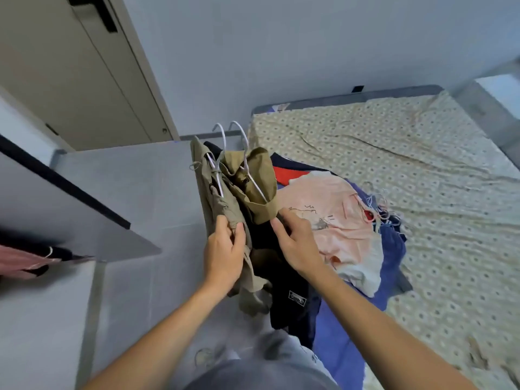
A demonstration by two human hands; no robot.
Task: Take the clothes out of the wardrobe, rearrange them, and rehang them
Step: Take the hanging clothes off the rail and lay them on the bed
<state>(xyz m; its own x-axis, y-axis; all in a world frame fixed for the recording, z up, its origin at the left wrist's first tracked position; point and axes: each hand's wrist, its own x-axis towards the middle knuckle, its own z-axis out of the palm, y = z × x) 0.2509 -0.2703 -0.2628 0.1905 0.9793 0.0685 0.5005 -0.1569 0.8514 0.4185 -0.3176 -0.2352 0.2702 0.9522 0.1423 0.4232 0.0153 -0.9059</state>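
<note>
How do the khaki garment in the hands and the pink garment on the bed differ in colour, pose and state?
The khaki garment is olive-tan, held up off the bed and pinched by the left hand; the pink garment is pale peach with a printed drawing and lies spread flat on a pile of clothes. The khaki garment hangs on a white hanger; no hanger shows in the pink garment. Both look crumpled.

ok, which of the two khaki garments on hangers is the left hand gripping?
The left hand grips the lighter khaki garment on the left hanger; the darker olive garment hangs just right of it, by the right hand.

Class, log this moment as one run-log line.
left hand: grips khaki garment | right hand: grips black garment | white wire hangers: attached
</note>
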